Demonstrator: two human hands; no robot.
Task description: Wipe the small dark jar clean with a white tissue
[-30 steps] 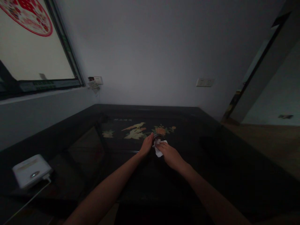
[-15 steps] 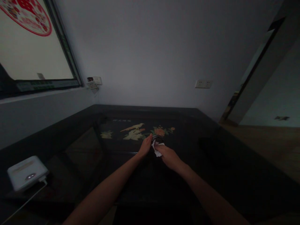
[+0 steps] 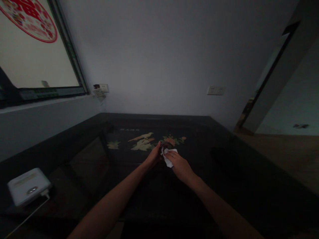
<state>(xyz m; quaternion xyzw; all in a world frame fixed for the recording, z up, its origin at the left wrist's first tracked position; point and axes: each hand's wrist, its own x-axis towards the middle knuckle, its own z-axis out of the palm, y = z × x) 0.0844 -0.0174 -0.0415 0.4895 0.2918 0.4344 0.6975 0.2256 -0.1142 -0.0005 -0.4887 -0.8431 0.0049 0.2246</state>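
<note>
A small dark, round-looking object with a shiny rim is held above the black tabletop; dim light and my hands hide its exact kind. My left hand is closed around its left side, thumb up along the edge. A crumpled white tissue is in my right hand, whose fingers press it against the near right side of the object.
The dark glossy table bears an inlaid picture of birds and flowers. On its left stands a white box-shaped device with a cable. Behind is a wall with a socket; a window is at upper left.
My right hand has shifted the tissue over the dark object, and its fingers now lie flatter. More of the tissue shows. My left hand stays nearly in place on the object.
</note>
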